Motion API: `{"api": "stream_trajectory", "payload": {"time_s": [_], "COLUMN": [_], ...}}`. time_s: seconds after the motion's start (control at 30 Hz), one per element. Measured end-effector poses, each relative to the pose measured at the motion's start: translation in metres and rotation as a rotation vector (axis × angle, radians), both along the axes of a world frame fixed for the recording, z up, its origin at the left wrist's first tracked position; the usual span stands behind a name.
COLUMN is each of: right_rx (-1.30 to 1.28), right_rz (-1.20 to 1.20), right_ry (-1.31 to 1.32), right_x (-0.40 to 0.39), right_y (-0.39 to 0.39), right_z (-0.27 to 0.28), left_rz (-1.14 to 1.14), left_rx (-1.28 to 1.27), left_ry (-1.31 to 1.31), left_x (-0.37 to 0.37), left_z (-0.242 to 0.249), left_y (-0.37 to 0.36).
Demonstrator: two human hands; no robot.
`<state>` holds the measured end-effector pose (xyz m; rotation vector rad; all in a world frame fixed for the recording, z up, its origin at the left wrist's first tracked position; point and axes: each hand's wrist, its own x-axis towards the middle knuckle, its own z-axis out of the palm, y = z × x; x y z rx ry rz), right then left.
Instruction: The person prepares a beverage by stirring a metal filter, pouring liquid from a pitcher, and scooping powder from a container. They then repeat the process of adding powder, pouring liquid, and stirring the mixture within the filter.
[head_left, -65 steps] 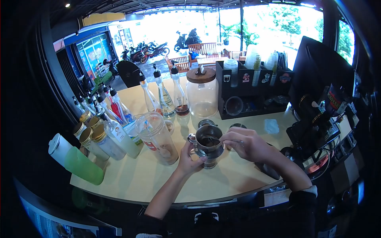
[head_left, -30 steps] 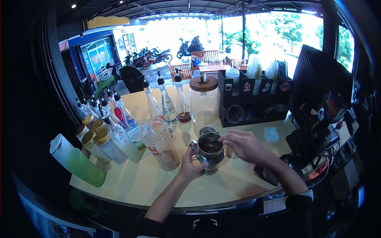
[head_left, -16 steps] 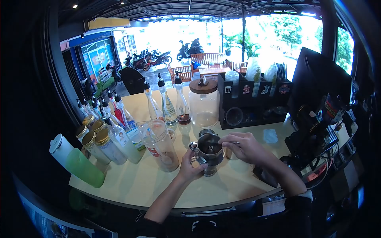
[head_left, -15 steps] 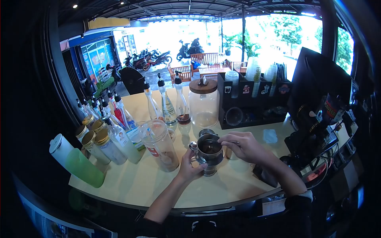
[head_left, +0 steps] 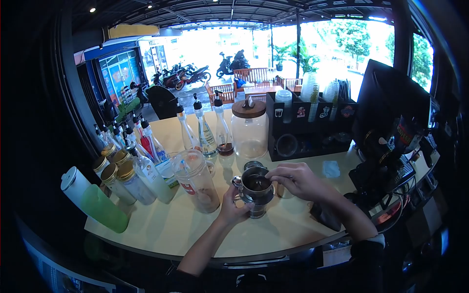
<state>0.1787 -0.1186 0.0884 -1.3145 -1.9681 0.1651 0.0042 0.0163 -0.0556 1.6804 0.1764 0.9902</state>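
Observation:
A metal drip coffee filter [head_left: 257, 197] with dark contents sits on top of a clear glass [head_left: 258, 211] on the counter. My left hand [head_left: 231, 209] is closed around the filter's lower left side, near its looped handle, with the thumb toward the front. In my right hand [head_left: 295, 179] is a spoon [head_left: 266, 177], pinched between thumb and fingers, its lower end inside the filter. Whatever its bowl touches is hard to make out. Just behind the filter lies a small round metal piece [head_left: 253, 165]. To the left stands a tall clear plastic canister [head_left: 196, 183] with brown powder at the bottom.
Several pump bottles [head_left: 205, 129], a wooden-lidded glass jar [head_left: 249, 132] and a black cup organizer [head_left: 312, 129] line the back. Gold-lidded jars [head_left: 128, 173] and a green-white pitcher [head_left: 100, 202] stand left. A white cloth or tissue [head_left: 331, 169] and a dark monitor [head_left: 393, 100] are right.
The spoon and my right hand have shifted very slightly within the filter. My left hand keeps its hold. The whole view has moved a little.

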Motion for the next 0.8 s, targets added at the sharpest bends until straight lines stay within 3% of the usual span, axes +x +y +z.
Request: {"api": "stream_trajectory", "payload": {"time_s": [0.43, 0.8], "right_rx": [0.017, -0.018], "right_rz": [0.045, 0.069], "right_ry": [-0.063, 0.107], "right_x": [0.003, 0.007], "right_y": [0.001, 0.001], "right_z": [-0.005, -0.007], "left_rz": [0.008, 0.012], "left_rx": [0.012, 0.044], "left_ry": [-0.005, -0.008], "left_x": [0.001, 0.001], "left_z": [-0.006, -0.007], "left_y": [0.004, 0.005]}}
